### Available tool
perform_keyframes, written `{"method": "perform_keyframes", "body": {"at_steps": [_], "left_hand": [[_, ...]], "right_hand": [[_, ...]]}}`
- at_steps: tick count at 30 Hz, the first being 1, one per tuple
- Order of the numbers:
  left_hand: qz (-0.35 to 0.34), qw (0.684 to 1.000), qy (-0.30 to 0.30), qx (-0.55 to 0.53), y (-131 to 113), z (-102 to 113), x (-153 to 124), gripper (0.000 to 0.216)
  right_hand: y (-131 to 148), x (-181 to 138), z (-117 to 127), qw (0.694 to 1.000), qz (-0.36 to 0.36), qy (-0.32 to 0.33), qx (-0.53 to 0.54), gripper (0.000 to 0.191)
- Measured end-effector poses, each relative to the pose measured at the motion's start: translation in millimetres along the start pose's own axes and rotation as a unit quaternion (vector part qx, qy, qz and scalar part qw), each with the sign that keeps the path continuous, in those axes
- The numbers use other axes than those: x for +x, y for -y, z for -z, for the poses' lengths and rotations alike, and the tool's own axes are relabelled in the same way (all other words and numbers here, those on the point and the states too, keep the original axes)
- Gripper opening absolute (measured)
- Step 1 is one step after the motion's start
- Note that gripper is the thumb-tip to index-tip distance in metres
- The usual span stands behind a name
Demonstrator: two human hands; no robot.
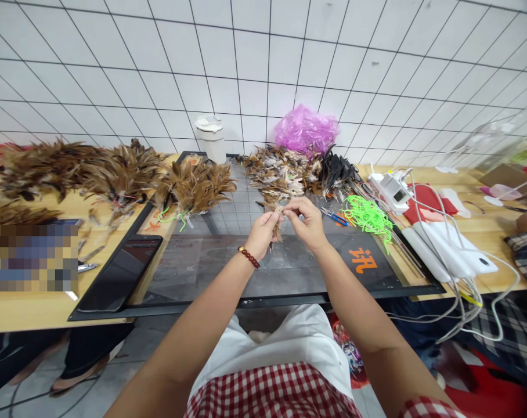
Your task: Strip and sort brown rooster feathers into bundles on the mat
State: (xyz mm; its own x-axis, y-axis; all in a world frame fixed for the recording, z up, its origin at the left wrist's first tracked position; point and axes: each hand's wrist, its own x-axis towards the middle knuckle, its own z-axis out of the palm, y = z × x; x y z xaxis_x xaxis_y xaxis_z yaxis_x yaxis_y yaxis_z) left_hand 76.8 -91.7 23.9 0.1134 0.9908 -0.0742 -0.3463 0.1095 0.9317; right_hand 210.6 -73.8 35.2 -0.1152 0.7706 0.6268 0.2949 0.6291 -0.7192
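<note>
My left hand [263, 231] is closed around a few brown feathers [278, 232], whose tips stick out below the fingers. Fingers and thumb of my right hand [306, 222] pinch the top end of the same feathers, touching my left fingertips. Both hands are above the dark glass panel [246, 273]. Just beyond them lies a loose heap of mixed brown and white feathers [281, 174], with black feathers [337, 168] at its right. Blue-handled scissors [335, 216] rest right of my right hand, beside a tangle of bright green cords [368, 216].
Brown feather bundles [198, 183] lie to the left, one with green ties. A white lidded cup [211, 139] and a pink plastic bag [307, 129] stand by the tiled wall. A phone [122, 273] lies left; white power strips with cables [450, 249] lie right. People sit at both sides.
</note>
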Motion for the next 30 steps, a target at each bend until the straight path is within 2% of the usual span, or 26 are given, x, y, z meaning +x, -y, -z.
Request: {"method": "perform_keyframes", "body": {"at_steps": [5, 10, 14, 19, 23, 26, 28, 30], "left_hand": [[-0.018, 0.999, -0.017, 0.024, 1, -1, 0, 0.035], [-0.018, 1.0, -0.012, 0.021, 0, -1, -1, 0.035], [-0.004, 1.0, -0.005, 0.009, -1, 0, -1, 0.036], [0.004, 1.0, -0.007, -0.027, -2, 0, -1, 0.035], [0.029, 0.998, -0.014, -0.057, -5, 1, 0, 0.034], [0.045, 0.993, -0.013, -0.105, -7, 3, 2, 0.034], [0.046, 0.99, -0.013, -0.131, -8, 6, 3, 0.033], [0.041, 0.989, -0.013, -0.138, -10, 8, 3, 0.031]], "right_hand": [[0, -1, -3, 0.999, -0.007, -0.019, 0.026, 0.014], [3, -2, -4, 1.0, 0.011, 0.006, 0.003, 0.014], [3, -2, -1, 1.0, 0.018, -0.001, -0.022, 0.014], [2, -2, 1, 0.999, 0.036, 0.036, -0.018, 0.017], [2, 0, 0, 1.0, 0.02, 0.024, -0.002, 0.015], [-1, 2, 2, 0.998, -0.012, 0.016, 0.057, 0.011], [-5, 4, 5, 0.995, -0.03, 0.025, 0.095, 0.01], [-11, 5, 11, 0.993, -0.047, 0.057, 0.089, 0.01]]}}
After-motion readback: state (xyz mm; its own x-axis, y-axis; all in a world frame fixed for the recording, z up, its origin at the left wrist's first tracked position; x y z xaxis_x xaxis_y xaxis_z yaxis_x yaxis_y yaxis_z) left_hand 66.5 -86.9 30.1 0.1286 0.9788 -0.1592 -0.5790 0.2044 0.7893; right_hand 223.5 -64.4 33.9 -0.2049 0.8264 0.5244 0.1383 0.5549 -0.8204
